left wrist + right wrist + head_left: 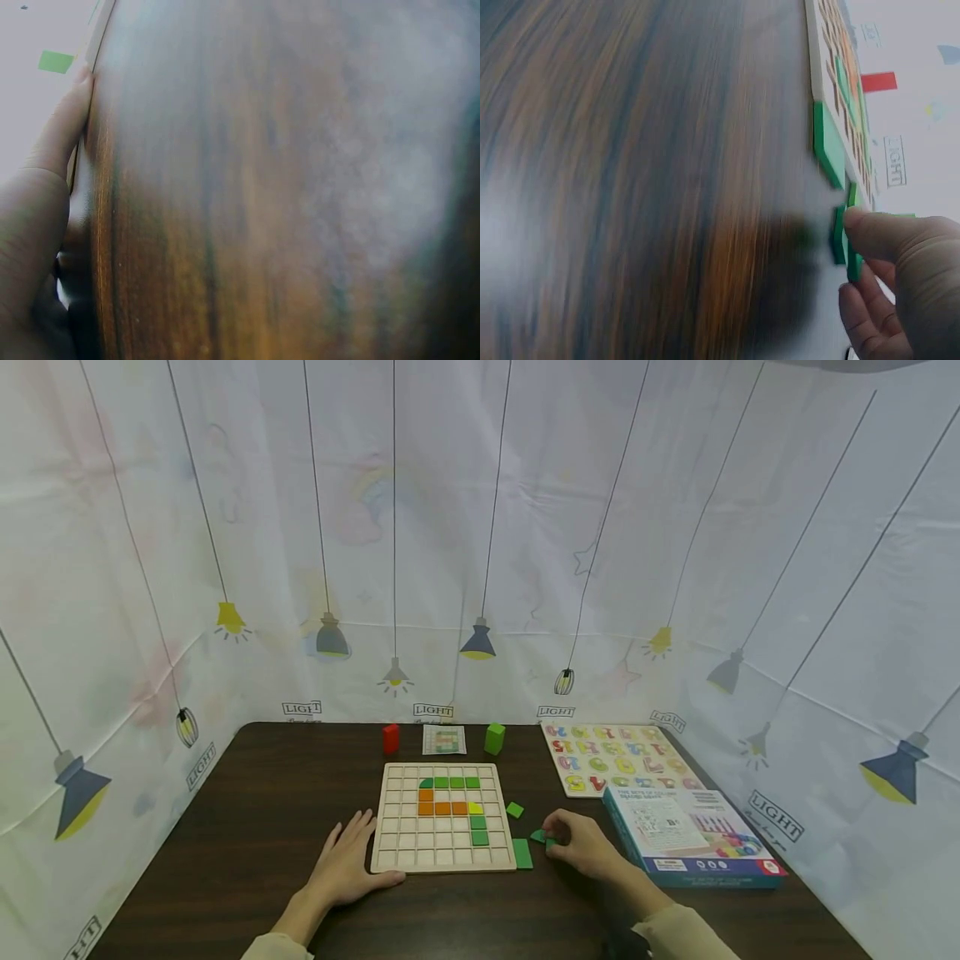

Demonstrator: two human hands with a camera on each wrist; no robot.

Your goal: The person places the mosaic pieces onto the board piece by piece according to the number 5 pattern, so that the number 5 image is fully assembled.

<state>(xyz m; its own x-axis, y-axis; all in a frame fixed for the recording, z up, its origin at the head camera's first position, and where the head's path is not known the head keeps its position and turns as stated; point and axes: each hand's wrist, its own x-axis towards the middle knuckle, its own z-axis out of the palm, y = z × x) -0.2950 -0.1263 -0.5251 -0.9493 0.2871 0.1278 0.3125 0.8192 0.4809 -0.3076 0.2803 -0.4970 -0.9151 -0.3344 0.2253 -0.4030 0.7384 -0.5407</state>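
Note:
A wooden grid board (431, 863) lies flat on the table, with green, orange and yellow tiles set in some of its squares. My left hand (347, 866) rests beside the board's left side, fingers spread and thumb at its lower left corner. Right of the board, my right hand (583, 845) pinches a small dark green tile (841, 236) between thumb and fingers; its exact shape is partly hidden. Another green piece (537, 836) lies by these fingertips. A larger green square tile (522, 853) touches the board's right edge, and a small lighter green tile (514, 810) lies above it.
Behind the board stand a red block (391, 739) and a green block (494, 739), with a pattern card (444, 752) between them. A number puzzle board (573, 777) lies at the back right, partly under a blue-sided game box (690, 878). Printed curtains surround the table.

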